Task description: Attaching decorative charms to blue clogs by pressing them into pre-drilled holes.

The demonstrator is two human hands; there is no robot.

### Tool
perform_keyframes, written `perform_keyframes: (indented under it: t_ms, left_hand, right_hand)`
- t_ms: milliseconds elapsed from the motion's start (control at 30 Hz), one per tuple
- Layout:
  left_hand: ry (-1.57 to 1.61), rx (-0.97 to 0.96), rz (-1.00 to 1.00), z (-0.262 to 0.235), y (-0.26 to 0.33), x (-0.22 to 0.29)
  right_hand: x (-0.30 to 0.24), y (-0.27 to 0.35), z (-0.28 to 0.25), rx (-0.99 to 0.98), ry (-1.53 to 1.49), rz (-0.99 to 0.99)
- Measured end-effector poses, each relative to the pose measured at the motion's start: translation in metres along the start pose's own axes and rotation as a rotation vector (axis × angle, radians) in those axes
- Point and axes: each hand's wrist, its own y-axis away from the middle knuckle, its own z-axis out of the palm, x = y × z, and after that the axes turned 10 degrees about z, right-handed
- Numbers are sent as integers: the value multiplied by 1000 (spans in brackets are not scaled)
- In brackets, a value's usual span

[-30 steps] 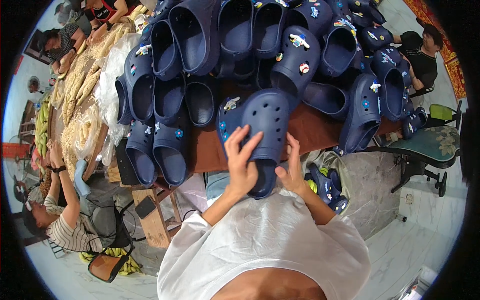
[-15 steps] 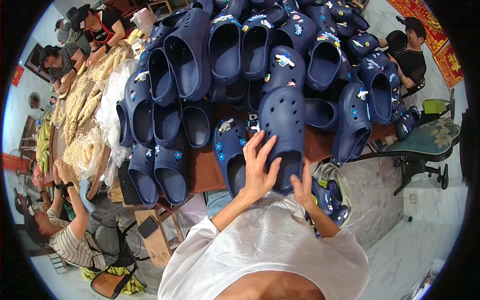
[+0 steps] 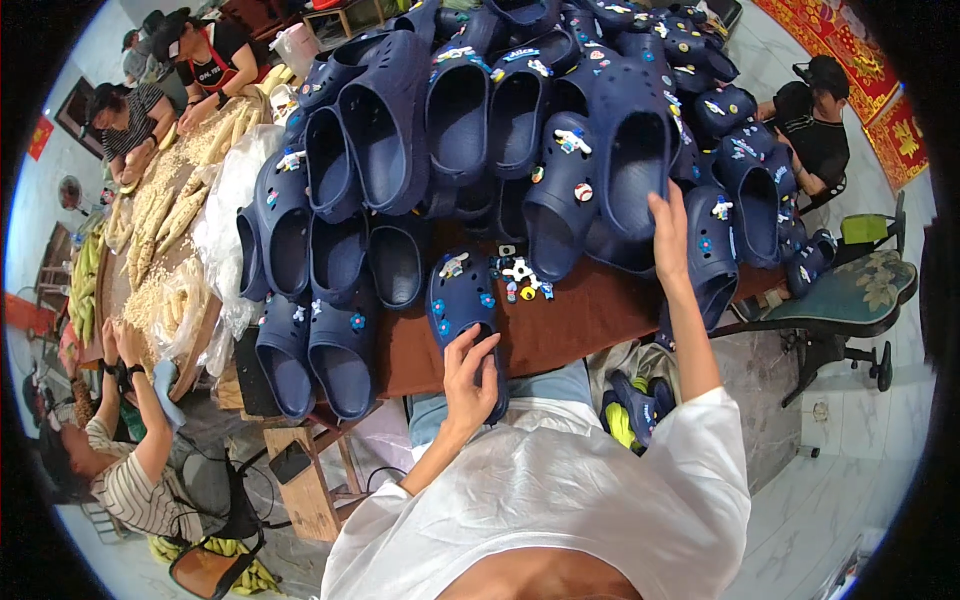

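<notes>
My left hand (image 3: 468,385) is at the opening of a navy clog (image 3: 457,290) decorated with a white figure and blue flowers, its curled fingers over the heel end. That clog lies toe-away at the table's near edge. Further right, my right hand (image 3: 673,240) grips the heel side of a plain navy clog (image 3: 632,95) with no charms, tilted against the pile. Between them, a small cluster of loose shoe charms (image 3: 522,272) lies on the brown tabletop (image 3: 560,335). Just behind these charms sits a decorated navy clog (image 3: 560,190).
Many navy clogs (image 3: 380,130) are heaped across the table. More clogs lie in a bag (image 3: 635,400) below the table edge. At left, people work around a board of pale kernels (image 3: 165,220). A stool with a phone (image 3: 291,461) and a green chair (image 3: 850,290) stand nearby.
The plain clog went from in front of me up onto the pile at right with my right hand. My left hand dropped to the charmed clog, and the loose charms came into view.
</notes>
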Motion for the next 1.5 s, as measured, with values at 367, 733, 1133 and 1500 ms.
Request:
perform_keyframes:
  t_ms: [367, 733, 1133, 1500]
  left_hand:
    - [-13, -3, -77, -4, 11, -10]
    - [-87, 137, -23, -8, 6, -24]
    - [-129, 120, -96, 1, -31, -42]
    - [-160, 134, -25, 22, -22, -54]
  right_hand:
    - [-10, -101, 53, -1, -49, 232]
    - [8, -48, 24, 267, 237, -283]
    - [88, 128, 142, -521, 214, -24]
    - [91, 128, 160, -560, 415, 76]
